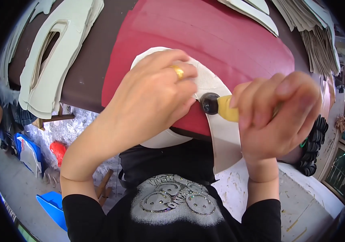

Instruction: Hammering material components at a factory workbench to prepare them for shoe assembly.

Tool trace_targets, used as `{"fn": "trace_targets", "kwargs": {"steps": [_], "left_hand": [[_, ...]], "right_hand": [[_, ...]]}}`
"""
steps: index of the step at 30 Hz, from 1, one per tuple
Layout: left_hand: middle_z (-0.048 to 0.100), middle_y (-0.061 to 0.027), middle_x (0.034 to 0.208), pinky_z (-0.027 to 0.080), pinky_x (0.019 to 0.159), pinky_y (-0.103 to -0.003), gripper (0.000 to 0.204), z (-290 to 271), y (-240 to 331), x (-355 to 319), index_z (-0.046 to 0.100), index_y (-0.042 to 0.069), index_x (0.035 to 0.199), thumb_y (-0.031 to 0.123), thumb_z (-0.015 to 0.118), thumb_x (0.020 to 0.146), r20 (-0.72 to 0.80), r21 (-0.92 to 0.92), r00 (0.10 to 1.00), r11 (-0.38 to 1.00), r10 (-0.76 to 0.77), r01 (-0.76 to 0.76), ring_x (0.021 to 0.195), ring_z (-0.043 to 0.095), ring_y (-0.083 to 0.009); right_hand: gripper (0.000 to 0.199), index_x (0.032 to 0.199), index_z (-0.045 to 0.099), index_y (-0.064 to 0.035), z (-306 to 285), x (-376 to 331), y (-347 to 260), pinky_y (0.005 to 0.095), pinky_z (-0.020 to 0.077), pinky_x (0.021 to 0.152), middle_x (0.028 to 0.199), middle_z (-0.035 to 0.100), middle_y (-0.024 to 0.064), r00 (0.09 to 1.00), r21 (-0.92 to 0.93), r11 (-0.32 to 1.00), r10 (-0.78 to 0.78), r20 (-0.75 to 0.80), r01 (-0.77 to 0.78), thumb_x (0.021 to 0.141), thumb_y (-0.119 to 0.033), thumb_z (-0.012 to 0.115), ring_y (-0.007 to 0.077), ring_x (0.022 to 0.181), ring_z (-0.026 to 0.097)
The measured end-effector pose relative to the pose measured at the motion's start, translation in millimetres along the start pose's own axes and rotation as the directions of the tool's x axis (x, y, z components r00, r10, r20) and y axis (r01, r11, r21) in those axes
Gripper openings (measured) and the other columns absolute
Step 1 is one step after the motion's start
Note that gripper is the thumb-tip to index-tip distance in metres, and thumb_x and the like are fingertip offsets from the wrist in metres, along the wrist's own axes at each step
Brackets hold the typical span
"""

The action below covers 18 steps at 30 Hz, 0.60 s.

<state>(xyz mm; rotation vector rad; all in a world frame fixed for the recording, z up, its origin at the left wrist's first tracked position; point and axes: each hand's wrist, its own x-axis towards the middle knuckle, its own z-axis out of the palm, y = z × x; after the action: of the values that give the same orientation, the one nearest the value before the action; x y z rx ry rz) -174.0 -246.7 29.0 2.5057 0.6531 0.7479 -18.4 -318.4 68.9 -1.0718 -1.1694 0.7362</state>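
Red sheeting [221, 40] covered the counter [85, 76]; across it lay the white curved piece [211, 80], seemingly cut to shape — how much remained, I couldn't tell. My right hand [277, 115] clasped the yellow-handled tool [227, 108] at its inner edge; my left hand [156, 90] curled over it — grip unclear.
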Motion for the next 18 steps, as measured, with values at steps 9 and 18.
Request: {"fn": "trace_targets", "kwargs": {"steps": [9, 18], "left_hand": [[0.064, -0.0044, 0.094, 0.050, 0.078, -0.032, 0.004, 14, -2, -9, 0.062, 0.002, 0.070, 0.000, 0.063, 0.074, -0.111, -0.130, 0.986, 0.985, -0.126, 0.111, 0.097, 0.058, -0.0227], [0.066, -0.0042, 0.100, 0.049, 0.082, -0.032, 0.009, 9, 8, -17, 0.062, 0.003, 0.075, -0.002, 0.068, 0.069, -0.158, -0.042, 0.971, 0.984, -0.178, 0.174, 0.103, 0.058, -0.0236]], "right_hand": [[0.026, 0.094, 0.046, -0.0150, 3, 12, 0, 0.0247, 0.0390, 0.047, 0.052, 0.032, -0.0046, 0.998, -0.125, 0.991, 0.041, -0.039, -0.046, 0.105, -0.029, 0.028, 0.0086, 0.038, 0.035], [0.029, 0.094, 0.047, -0.0149, 3, 11, -7, 0.0281, 0.0343, 0.046, 0.051, 0.031, -0.0038, 0.994, -0.025, 0.997, -0.067, 0.087, 0.069, 0.105, -0.032, 0.027, 0.0094, 0.040, 0.034]]}}
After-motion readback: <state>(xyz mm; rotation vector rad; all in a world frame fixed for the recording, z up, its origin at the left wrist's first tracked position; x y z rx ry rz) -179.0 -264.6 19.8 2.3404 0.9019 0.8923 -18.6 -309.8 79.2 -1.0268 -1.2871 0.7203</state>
